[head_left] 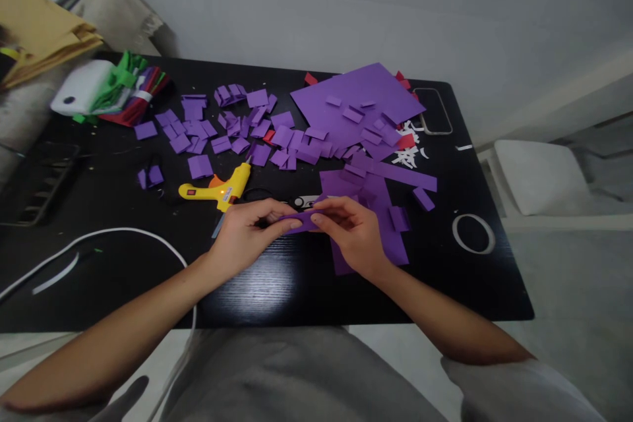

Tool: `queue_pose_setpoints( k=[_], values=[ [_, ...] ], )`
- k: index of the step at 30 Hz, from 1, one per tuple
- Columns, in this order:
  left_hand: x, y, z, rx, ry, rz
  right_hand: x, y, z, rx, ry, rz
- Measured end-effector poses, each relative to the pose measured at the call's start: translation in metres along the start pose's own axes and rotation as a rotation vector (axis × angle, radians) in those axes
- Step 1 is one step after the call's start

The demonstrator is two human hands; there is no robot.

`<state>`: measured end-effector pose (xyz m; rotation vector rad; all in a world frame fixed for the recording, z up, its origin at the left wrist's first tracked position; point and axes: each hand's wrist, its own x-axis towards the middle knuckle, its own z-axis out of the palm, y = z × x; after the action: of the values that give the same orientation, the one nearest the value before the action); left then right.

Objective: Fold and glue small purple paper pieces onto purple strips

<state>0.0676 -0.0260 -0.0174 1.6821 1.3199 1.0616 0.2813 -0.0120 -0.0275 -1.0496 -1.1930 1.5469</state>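
Between both hands, a small folded strip of purple paper (304, 221) is pinched above the table's middle. My left hand (250, 227) grips its left end between thumb and fingers, and my right hand (353, 231) does the same at the right end. Just beyond the strip lie scissors (304, 201), partly hidden by the hands. A yellow glue gun (220, 191) with a lit orange light rests beside my left hand. Under and beside my right hand are purple paper sheets (390, 244). Many small folded purple pieces (198, 128) are scattered farther back.
A large purple sheet (346, 95), white paper scraps (408, 157) and a clear phone case (435, 112) lie at the back right. A tape ring (473, 234) sits at right. Green and red bundles (128, 89) are back left. A white cable (123, 229) curves across the left side.
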Motion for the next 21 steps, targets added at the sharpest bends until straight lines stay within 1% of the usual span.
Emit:
queue_pose_setpoints(
  k=[8,21],
  values=[
    [0.0003,0.0,-0.0015,-0.001,-0.014,0.006,0.0007,0.0002,0.0008,0.029,0.021,0.02],
    [-0.0004,0.0009,-0.0025,-0.044,-0.036,-0.035,0.002,0.0018,0.001,0.028,0.046,0.032]
  ],
)
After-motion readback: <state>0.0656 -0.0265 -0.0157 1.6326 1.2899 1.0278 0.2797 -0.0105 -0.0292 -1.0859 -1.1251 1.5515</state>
